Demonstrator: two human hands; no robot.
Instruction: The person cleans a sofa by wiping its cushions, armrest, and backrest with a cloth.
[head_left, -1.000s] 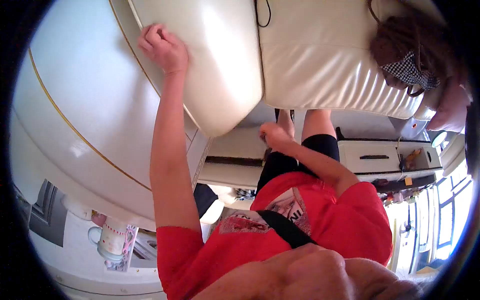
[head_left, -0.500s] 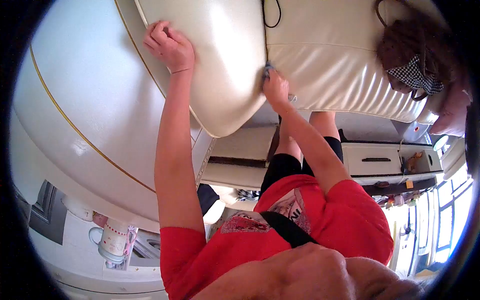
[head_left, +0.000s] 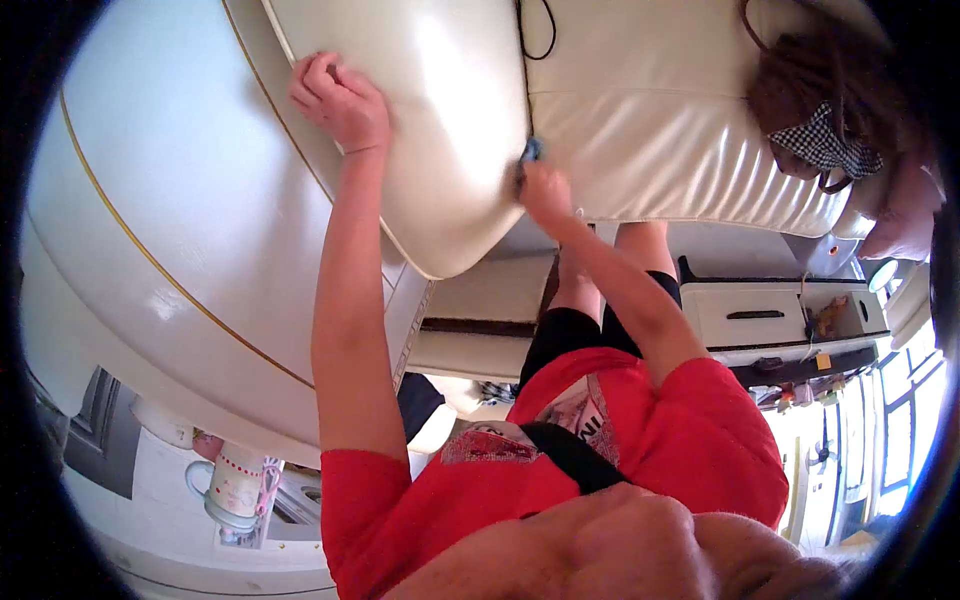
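Observation:
On the cream armrest (head_left: 440, 120) at the upper left rests my left hand (head_left: 345, 105), its fingers curled in with nothing visible in them. My right hand (head_left: 547, 192), slightly blurred, is closed around a small blue-grey cloth (head_left: 530, 152). The cloth touches the seam between the armrest and the cream seat cushion (head_left: 640, 140), near the front edge. Part of the cloth is hidden by the fingers.
A glossy white surface with gold lines (head_left: 180, 200) curves along the left. A brown bag (head_left: 800, 90) with a checked bow lies on the seat at the right. A black cord loop (head_left: 538, 35) hangs at the top. A mug (head_left: 235, 480) stands at the lower left.
My right hand has moved up from beside my legs to the cushion seam, and over the last half second slightly down along it with the cloth. My left hand stays on the armrest.

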